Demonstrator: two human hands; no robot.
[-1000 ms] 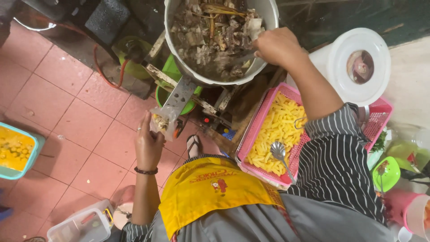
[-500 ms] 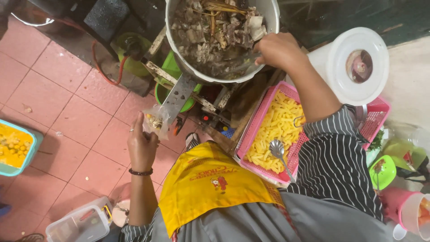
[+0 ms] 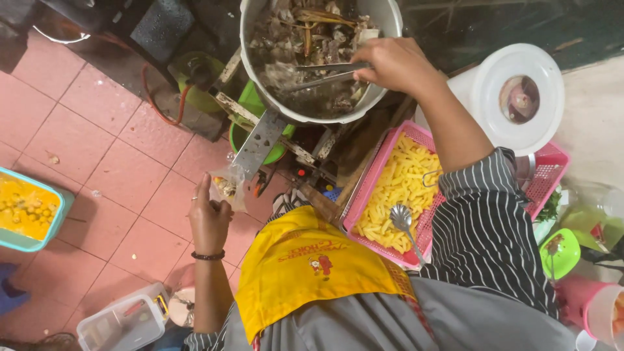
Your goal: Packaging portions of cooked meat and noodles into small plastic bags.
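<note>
The fingers (image 3: 390,57) of the right hand (image 3: 396,65) are closed around the handles of metal tongs (image 3: 325,73), gripping them; the tongs reach leftward into a large metal pot (image 3: 390,13) full of dark broth, meat pieces and stalks, their tips down among the contents near the pot's lower middle; the right forearm runs back in a black-and-white striped sleeve (image 3: 484,234). The fingers (image 3: 205,190) of the left hand (image 3: 209,218) are closed on a small clear plastic bag (image 3: 227,185), pinching it at hip height over the red tiled floor (image 3: 97,149), with the index finger sticking up; the bag holds a little food and hangs just below the pot's stand, well apart from the tongs; a dark bracelet (image 3: 208,256) circles that wrist. Below the pot sits a green basin (image 3: 250,104); to its right, beside the right arm, a pink basket (image 3: 364,195) holds yellow noodle pieces with a metal ladle (image 3: 403,218) lying on them; a white lidded bucket (image 3: 520,97) stands further right; a yellow apron (image 3: 305,273) covers the person's front; at the far left a teal tray (image 3: 55,218) holds yellow food; a clear plastic box (image 3: 120,322) lies on the floor near the left elbow.
</note>
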